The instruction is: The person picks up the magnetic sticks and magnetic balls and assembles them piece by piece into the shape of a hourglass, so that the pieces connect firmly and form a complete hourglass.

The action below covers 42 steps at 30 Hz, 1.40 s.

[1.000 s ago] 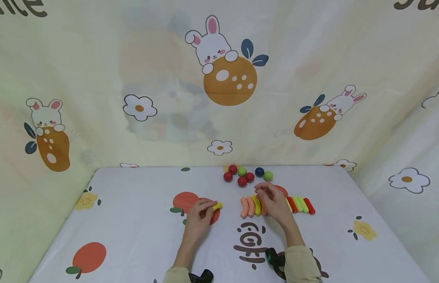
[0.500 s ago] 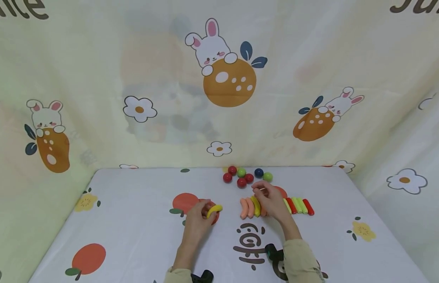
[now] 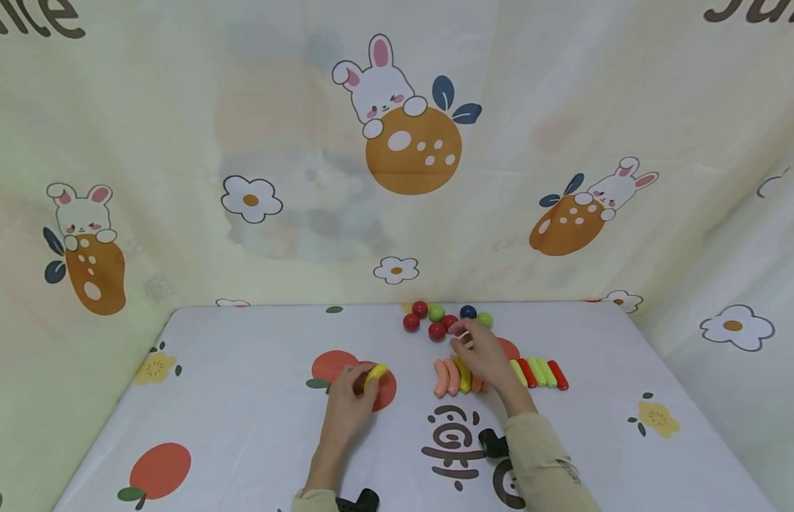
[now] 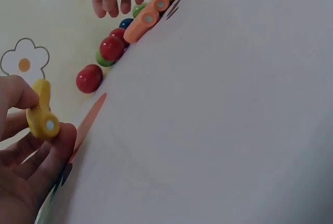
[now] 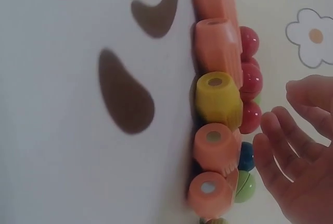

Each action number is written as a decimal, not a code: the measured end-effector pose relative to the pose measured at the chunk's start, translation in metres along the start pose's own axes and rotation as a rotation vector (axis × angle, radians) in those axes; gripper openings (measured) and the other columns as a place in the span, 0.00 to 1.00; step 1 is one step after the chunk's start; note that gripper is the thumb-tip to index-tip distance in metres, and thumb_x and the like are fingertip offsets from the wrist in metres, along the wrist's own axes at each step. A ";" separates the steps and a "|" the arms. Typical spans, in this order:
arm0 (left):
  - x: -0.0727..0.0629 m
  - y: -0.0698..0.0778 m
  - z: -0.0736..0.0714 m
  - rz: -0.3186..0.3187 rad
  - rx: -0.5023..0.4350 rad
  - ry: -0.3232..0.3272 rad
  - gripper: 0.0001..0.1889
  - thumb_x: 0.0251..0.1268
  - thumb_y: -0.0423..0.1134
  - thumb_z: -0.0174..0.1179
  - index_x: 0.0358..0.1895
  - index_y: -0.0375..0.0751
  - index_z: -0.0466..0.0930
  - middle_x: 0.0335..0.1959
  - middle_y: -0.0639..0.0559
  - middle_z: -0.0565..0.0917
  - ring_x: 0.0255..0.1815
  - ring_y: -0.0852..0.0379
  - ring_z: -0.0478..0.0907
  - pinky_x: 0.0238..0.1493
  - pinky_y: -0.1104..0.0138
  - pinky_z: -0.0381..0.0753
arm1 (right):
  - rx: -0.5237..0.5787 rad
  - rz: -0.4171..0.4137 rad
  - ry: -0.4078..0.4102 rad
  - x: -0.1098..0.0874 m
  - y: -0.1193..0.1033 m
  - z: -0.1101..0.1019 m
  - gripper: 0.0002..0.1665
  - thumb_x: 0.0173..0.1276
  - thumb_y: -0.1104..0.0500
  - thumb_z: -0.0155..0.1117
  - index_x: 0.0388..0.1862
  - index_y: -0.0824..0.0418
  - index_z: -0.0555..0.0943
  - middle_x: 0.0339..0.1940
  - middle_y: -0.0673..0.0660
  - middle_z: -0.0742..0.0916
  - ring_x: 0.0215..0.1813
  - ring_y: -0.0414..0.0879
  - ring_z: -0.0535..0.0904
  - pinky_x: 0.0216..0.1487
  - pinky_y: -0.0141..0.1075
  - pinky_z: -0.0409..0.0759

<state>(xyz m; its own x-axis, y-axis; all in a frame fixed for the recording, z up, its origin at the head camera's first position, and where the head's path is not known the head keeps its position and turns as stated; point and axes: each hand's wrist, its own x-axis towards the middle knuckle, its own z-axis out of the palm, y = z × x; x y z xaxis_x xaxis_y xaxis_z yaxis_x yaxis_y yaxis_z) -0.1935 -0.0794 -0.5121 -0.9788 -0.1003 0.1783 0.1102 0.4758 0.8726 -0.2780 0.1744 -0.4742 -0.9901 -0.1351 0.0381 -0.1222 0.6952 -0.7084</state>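
Note:
My left hand [image 3: 348,407] pinches a yellow curved toy stick [image 3: 375,375] between thumb and fingertips, above a printed red fruit on the tablecloth. A pale round disc shows in the end of this stick [image 4: 44,112] in the left wrist view. With fingers loosely bent and nothing between them, my right hand [image 3: 489,363] hovers over the row of sticks, its fingertips overlapping the balls behind. That row has salmon curved sticks [image 3: 442,377] on the left and another yellow curved stick [image 5: 220,99] among them. Part of the row is hidden under the right hand.
Straight red sticks [image 3: 559,375] and light green sticks [image 3: 546,372] lie at the row's right end. Behind the row sit several red balls [image 3: 411,323], green balls [image 3: 436,313] and one dark blue ball [image 3: 468,312]. A printed cloth wall [image 3: 294,270] rises behind the table.
My left hand has shifted slightly left and turned the yellow stick from pointing right to a steeper tilt. My right hand has drifted a little left and away from me, toward the balls.

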 end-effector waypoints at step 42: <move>-0.002 -0.016 -0.019 -0.050 -0.068 0.024 0.14 0.63 0.44 0.61 0.51 0.49 0.79 0.37 0.54 0.81 0.24 0.62 0.75 0.25 0.73 0.77 | -0.514 -0.175 -0.104 0.037 -0.023 0.016 0.24 0.62 0.57 0.65 0.58 0.56 0.75 0.53 0.55 0.78 0.53 0.50 0.71 0.54 0.45 0.78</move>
<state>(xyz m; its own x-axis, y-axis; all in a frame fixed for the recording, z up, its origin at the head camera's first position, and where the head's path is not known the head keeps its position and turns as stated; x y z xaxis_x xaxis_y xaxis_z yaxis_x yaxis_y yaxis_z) -0.1903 -0.1036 -0.5176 -0.9791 -0.1439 0.1438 0.0734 0.4094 0.9094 -0.3111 0.1416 -0.4675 -0.9430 -0.3308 0.0360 -0.3284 0.9077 -0.2612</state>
